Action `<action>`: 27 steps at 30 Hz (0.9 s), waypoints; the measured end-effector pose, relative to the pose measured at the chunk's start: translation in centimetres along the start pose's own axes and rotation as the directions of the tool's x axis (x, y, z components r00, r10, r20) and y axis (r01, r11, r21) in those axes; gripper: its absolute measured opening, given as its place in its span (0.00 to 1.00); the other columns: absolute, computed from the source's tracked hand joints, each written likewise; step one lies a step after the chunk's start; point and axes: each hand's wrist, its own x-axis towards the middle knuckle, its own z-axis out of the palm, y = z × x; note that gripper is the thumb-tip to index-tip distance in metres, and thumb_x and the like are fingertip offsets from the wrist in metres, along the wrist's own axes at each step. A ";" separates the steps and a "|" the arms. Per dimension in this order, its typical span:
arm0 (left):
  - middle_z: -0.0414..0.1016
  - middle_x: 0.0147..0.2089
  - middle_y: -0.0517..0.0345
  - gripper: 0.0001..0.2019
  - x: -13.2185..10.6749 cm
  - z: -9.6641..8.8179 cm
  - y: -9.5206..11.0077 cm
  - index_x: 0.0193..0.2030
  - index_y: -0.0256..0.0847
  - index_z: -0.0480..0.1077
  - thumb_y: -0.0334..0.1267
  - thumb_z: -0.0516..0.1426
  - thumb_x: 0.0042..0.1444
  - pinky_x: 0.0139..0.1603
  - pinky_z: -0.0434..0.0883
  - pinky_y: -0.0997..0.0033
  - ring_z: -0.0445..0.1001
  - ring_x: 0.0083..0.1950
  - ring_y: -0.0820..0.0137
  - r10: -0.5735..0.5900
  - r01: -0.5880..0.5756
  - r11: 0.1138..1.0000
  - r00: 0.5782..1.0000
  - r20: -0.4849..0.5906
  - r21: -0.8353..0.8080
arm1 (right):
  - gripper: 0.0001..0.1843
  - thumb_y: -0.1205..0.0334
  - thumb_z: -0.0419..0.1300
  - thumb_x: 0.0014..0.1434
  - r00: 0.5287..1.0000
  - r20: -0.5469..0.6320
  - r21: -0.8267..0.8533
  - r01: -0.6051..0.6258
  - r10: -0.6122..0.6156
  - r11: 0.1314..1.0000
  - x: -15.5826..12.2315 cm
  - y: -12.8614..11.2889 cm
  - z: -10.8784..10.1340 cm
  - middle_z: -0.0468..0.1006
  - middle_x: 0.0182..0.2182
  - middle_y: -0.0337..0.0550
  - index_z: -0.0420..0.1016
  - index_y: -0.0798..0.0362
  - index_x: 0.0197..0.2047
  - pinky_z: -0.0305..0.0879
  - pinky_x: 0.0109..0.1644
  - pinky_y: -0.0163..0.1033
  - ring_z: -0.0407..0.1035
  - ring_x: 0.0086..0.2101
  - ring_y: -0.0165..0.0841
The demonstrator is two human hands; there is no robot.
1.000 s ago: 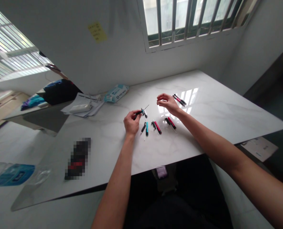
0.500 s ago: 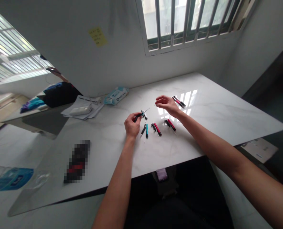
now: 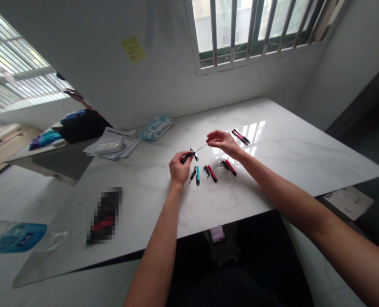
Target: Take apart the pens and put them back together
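Note:
My left hand (image 3: 179,168) is closed around a dark pen part (image 3: 188,157), and a thin refill (image 3: 200,149) sticks out of it up and to the right. The refill's tip reaches the fingertips of my right hand (image 3: 221,140), which are pinched together; whatever tiny piece they hold is too small to make out. On the table below lie a teal pen barrel (image 3: 198,175), a red pen barrel (image 3: 212,173) and another red barrel (image 3: 230,167), with black pen parts and thin refills beside them. A white-and-black pen part (image 3: 195,155) lies just behind my left fingers.
Several whole pens (image 3: 241,137) lie past my right hand on the marble-patterned table (image 3: 304,149). A wipes pack (image 3: 157,128) and papers (image 3: 104,147) are at the back left. A blurred-out dark object (image 3: 104,215) and a plastic bottle (image 3: 19,236) are at left.
My left hand has moved slightly right, and the refill's tip, apart from my right fingers before, now meets them. My right hand has barely moved.

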 end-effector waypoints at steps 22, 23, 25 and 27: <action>0.87 0.43 0.50 0.15 -0.3 0.7 0.7 0.47 0.42 0.85 0.47 0.69 0.57 0.45 0.80 0.65 0.86 0.41 0.62 -0.069 0.092 0.983 0.987 0.144 -0.161 | 0.24 0.50 0.80 0.46 0.985 0.173 -0.120 0.013 0.008 0.993 -0.9 -0.2 2.1 0.86 0.47 0.46 0.85 0.50 0.45 0.74 0.54 0.46 0.78 0.49 0.41; 0.87 0.43 0.50 0.15 -0.4 0.8 0.8 0.46 0.42 0.85 0.48 0.70 0.57 0.44 0.80 0.65 0.86 0.41 0.62 -0.067 0.093 0.983 0.985 0.159 -0.159 | 0.22 0.50 0.79 0.47 0.982 0.191 -0.138 0.019 0.008 0.990 -1.0 -0.2 2.2 0.86 0.48 0.46 0.85 0.49 0.44 0.74 0.52 0.45 0.78 0.51 0.42; 0.87 0.42 0.50 0.16 -0.4 0.9 1.0 0.46 0.41 0.85 0.50 0.70 0.57 0.43 0.80 0.65 0.86 0.41 0.61 -0.060 0.087 0.986 0.981 0.184 -0.144 | 0.20 0.48 0.78 0.49 0.974 0.226 -0.157 0.038 -0.002 0.987 -1.2 -0.1 2.5 0.85 0.50 0.47 0.86 0.49 0.42 0.73 0.49 0.43 0.77 0.52 0.43; 0.87 0.42 0.49 0.16 -0.5 1.0 1.2 0.46 0.41 0.84 0.50 0.70 0.57 0.43 0.80 0.65 0.86 0.41 0.61 -0.052 0.080 0.988 0.979 0.199 -0.134 | 0.18 0.48 0.77 0.50 0.969 0.246 -0.160 0.056 -0.015 0.985 -1.4 -0.2 2.7 0.84 0.51 0.48 0.87 0.49 0.40 0.73 0.48 0.42 0.77 0.53 0.44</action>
